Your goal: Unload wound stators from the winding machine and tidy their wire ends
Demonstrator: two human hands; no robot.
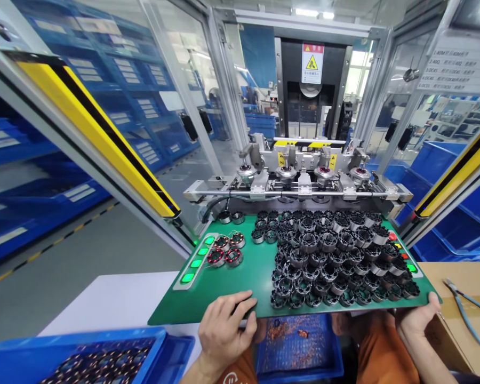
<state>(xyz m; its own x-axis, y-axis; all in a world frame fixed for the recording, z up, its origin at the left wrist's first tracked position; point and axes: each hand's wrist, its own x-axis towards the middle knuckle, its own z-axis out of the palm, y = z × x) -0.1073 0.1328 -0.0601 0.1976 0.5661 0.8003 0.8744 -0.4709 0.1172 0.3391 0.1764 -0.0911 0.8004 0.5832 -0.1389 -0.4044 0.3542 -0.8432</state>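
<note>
My left hand (229,326) is at the front edge of the green worktop (240,290), its fingers curled in. Something dark shows between thumb and fingers, but I cannot make it out. Against the worktop's right front corner lies my right hand (418,316), thumb up at the edge and fingers hidden. Between the hands, rows of bare black-lined stator cores (328,242) stand, partly stacked. Left of them sit several stators wound with copper wire (234,257), loose wire ends sticking out. Two more stator cores (237,217) stand behind these.
Behind the worktop stands a winding machine (304,170) with several round heads. Lit green buttons (188,278) line the left side. Below are a blue tray (300,352) with copper scraps and a blue bin (144,337) of wound stators. Pliers (462,309) lie on a cardboard box (474,277).
</note>
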